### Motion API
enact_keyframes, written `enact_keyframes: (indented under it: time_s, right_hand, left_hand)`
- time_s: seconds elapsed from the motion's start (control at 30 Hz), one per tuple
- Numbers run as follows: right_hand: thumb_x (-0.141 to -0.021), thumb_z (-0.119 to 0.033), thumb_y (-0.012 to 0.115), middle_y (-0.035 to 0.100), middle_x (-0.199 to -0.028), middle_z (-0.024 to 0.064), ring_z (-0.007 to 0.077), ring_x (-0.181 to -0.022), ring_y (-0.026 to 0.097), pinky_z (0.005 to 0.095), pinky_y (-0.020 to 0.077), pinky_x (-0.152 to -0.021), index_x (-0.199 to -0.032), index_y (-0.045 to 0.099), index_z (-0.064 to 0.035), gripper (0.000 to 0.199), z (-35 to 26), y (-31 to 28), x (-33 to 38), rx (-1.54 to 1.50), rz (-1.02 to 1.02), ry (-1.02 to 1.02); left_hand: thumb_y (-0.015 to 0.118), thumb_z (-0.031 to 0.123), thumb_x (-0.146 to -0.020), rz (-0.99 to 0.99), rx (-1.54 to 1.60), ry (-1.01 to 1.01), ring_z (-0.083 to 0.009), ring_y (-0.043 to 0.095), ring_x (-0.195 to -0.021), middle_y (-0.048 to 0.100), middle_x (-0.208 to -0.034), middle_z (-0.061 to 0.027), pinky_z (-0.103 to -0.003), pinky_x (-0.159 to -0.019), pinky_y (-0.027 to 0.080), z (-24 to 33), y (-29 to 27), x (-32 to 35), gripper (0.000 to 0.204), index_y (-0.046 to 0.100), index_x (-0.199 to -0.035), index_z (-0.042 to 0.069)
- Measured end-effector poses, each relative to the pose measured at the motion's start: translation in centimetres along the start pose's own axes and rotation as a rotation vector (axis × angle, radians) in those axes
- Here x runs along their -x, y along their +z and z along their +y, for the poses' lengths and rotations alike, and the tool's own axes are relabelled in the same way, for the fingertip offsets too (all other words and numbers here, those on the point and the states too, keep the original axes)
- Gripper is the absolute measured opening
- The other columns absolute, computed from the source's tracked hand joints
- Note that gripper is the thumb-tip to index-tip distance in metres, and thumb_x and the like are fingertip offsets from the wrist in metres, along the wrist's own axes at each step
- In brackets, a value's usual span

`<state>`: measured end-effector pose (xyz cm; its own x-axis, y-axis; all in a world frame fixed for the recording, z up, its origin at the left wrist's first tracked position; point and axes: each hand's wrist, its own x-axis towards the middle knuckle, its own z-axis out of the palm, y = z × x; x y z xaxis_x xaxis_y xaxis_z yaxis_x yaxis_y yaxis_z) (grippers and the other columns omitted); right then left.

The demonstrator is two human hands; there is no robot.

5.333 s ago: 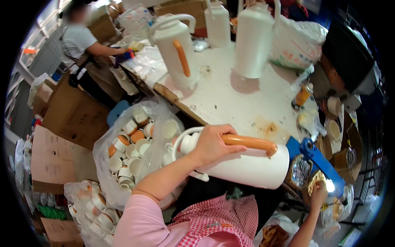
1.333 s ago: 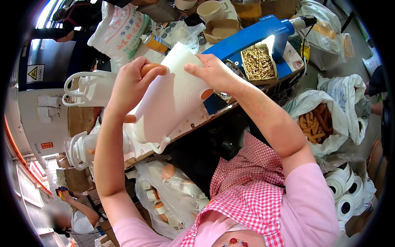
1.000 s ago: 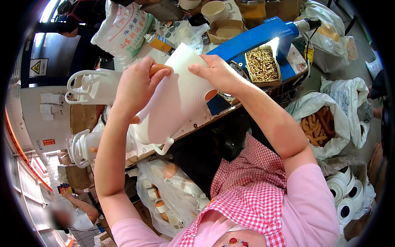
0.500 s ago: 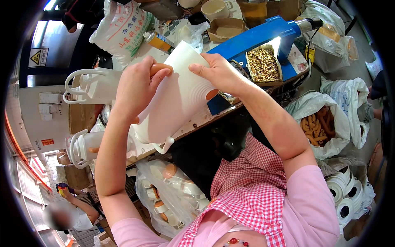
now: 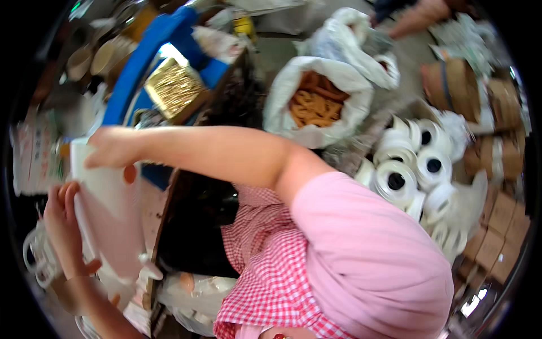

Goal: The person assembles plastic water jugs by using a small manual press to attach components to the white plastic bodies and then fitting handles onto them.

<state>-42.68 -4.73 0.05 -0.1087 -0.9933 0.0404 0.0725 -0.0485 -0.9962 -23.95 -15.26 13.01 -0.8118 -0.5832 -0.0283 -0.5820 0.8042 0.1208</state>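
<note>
A large white plastic pitcher [image 5: 113, 220] lies tilted over the bench edge, with a round orange spot on its side and a small white spout-like part [image 5: 149, 266] at its lower end. My right hand [image 5: 113, 148] grips its wide upper rim, thumb on the outside. Against the pitcher's left side, my left hand [image 5: 63, 226] is closed with curled fingers, where a brown handle seems to sit; blur and the hand hide most of it. Other white pitchers [image 5: 39, 254] with looped handles stand beyond my left hand.
A blue machine arm [image 5: 135, 62] stretches behind my right hand, beside a box of brass-coloured screws [image 5: 175, 90]. Sacks hold brown curved handles [image 5: 319, 101]. White rings [image 5: 398, 181] and cartons [image 5: 497, 231] are stacked at right. A bag of white parts [image 5: 195, 296] sits below the bench.
My view has swung to the right, so the bench, pitcher and both hands appear farther left and lower, and the picture is blurred. Both hands stay on the pitcher.
</note>
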Motion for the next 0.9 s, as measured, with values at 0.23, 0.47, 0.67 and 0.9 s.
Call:
enact_keyframes:
  time_s: [0.23,0.47,0.67,0.9]
  right_hand:
    - [-0.083,-0.028,0.071,0.071,-0.097,0.0154,0.0365,-0.088,0.069,0.0413,0.0534,-0.079,-0.108,0.058,-0.0035,0.037,1.1,-3.8,8.4,0.192,0.569,-0.275]
    - [-0.095,-0.019,0.060,0.072,-0.101,0.0163,0.0295,-0.091,0.070,0.0390,0.0548,-0.081,-0.111,0.068,-0.0009,0.026,6.0,-16.6,32.6,0.694,0.657,0.114]
    - [-0.096,-0.021,0.057,0.069,-0.115,0.0219,0.0328,-0.107,0.066,0.0422,0.0507,-0.095,-0.128,0.061,0.0005,0.039,9.0,-18.5,48.2,1.122,0.585,0.696]
    - [-0.092,-0.029,0.060,0.069,-0.115,0.0212,0.0340,-0.106,0.067,0.0438,0.0514,-0.094,-0.129,0.061,-0.0022,0.046,6.3,-15.6,42.6,1.311,0.338,0.799]
  left_hand:
    - [0.059,0.024,-0.102,-0.189,0.274,-0.133,-0.0053,0.043,-0.050,0.058,-0.071,0.0012,-0.022,-0.045,0.035,1.7,1.6,-3.2,0.023,0.064,-0.106,0.002]
    - [0.071,0.017,-0.088,-0.038,0.448,-0.489,-0.0088,0.056,-0.072,0.064,-0.079,0.0001,-0.027,-0.063,0.048,2.0,-2.6,14.0,0.020,0.071,-0.101,0.003]
    - [0.072,0.026,-0.089,-0.125,1.008,-0.365,-0.0149,0.066,-0.080,0.071,-0.091,-0.0097,-0.031,-0.072,0.053,8.8,0.4,23.0,0.034,0.070,-0.115,0.004]
    - [0.071,0.028,-0.087,0.034,1.183,-0.149,-0.0332,0.069,-0.084,0.069,-0.087,-0.0207,-0.041,-0.075,0.052,14.4,13.2,23.6,0.032,0.063,-0.106,0.004]
